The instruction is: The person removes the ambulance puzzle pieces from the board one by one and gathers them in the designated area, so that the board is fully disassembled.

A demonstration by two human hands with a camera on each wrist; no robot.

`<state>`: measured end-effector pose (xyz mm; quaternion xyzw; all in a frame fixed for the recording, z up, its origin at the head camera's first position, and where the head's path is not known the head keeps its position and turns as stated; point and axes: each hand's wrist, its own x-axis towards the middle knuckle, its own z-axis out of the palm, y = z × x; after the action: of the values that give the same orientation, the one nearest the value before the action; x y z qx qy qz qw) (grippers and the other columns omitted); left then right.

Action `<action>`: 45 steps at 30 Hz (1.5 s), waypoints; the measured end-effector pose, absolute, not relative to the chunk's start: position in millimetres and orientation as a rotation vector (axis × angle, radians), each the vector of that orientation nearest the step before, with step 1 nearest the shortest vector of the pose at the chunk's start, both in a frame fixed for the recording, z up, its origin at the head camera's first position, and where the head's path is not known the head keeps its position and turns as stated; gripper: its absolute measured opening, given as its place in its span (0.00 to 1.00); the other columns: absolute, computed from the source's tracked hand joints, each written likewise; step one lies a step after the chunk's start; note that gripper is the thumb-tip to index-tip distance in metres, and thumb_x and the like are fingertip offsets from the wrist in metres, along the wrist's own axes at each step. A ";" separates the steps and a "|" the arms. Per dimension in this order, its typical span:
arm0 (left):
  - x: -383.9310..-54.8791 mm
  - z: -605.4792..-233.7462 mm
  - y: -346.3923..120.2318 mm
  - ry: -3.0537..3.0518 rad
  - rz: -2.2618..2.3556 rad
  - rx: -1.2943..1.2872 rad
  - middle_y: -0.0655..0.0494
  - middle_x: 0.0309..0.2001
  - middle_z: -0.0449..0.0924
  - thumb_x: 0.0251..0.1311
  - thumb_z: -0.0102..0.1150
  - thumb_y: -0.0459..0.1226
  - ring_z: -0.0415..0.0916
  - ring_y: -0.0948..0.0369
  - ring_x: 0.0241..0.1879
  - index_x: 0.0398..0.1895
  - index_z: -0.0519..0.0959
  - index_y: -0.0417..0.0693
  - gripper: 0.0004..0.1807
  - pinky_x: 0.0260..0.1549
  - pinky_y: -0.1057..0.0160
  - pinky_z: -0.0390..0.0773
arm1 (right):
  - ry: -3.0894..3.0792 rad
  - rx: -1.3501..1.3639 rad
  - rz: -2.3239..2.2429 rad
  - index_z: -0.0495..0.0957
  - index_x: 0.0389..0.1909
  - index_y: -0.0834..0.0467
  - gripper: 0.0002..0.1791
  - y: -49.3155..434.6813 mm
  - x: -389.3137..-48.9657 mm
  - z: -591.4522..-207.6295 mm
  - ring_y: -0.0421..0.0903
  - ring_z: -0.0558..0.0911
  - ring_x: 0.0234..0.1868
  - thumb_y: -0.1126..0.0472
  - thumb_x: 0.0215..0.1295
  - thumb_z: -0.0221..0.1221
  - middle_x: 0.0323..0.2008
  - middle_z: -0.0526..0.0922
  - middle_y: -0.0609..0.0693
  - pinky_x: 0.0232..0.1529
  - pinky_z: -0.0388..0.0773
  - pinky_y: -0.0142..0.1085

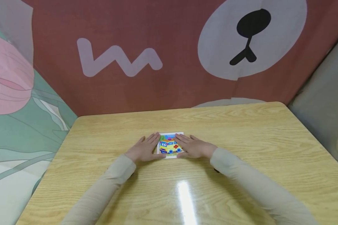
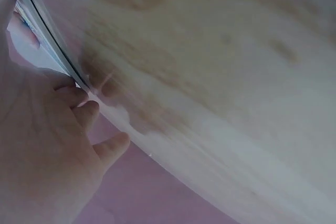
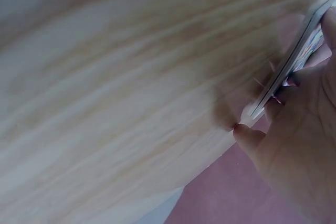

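Note:
A small white-framed picture board (image 1: 169,145) with a cartoon yellow ambulance lies on the wooden table. From the left, my left hand (image 1: 145,148) rests on its side, straight fingers at the upper corner and thumb along the near edge. My right hand (image 1: 195,147) mirrors this on the other side, its fingers overlapping the picture's upper right. The left wrist view shows the board's thin layered edge (image 2: 52,35) by the left fingers. In the right wrist view the opposite edge (image 3: 289,61) runs along the right fingers. Parts of the white frame are hidden beneath both hands.
The light wood table (image 1: 256,137) extends on all sides of the board, with a bright reflection (image 1: 186,200) near the front. Behind it hangs a brown cloth (image 1: 174,90) printed with a bear's muzzle. A patterned green and pink cloth (image 1: 17,131) borders the left.

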<state>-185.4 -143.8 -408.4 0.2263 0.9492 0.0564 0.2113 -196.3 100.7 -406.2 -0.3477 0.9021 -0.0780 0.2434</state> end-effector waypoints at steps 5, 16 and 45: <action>-184.4 -405.2 -141.3 2.631 0.155 0.647 0.54 0.78 0.32 0.60 0.42 0.69 0.33 0.56 0.78 0.77 0.38 0.49 0.53 0.75 0.44 0.40 | 2.467 -0.943 -0.215 0.37 0.76 0.55 0.44 104.8 -196.5 -404.7 0.50 0.39 0.78 0.37 0.71 0.43 0.78 0.35 0.51 0.76 0.40 0.56; -185.5 -404.5 -129.6 2.616 0.130 0.656 0.55 0.78 0.32 0.61 0.42 0.67 0.33 0.56 0.78 0.77 0.38 0.49 0.51 0.75 0.45 0.41 | 2.462 -0.973 -0.250 0.41 0.76 0.59 0.43 117.9 -197.9 -403.2 0.55 0.42 0.78 0.41 0.71 0.46 0.77 0.39 0.56 0.74 0.43 0.59; -185.3 -399.4 -119.2 2.565 0.150 0.618 0.56 0.78 0.31 0.62 0.44 0.66 0.33 0.56 0.78 0.77 0.37 0.51 0.51 0.73 0.41 0.43 | 2.650 -0.602 -0.805 0.75 0.56 0.64 0.20 73.1 -216.5 -399.6 0.51 0.78 0.52 0.64 0.63 0.61 0.51 0.79 0.57 0.57 0.77 0.43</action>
<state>-185.3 -119.2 -399.4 0.2265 0.9406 0.0549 0.2469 -216.5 73.1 -399.6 -0.2098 0.9241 -0.2805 0.1529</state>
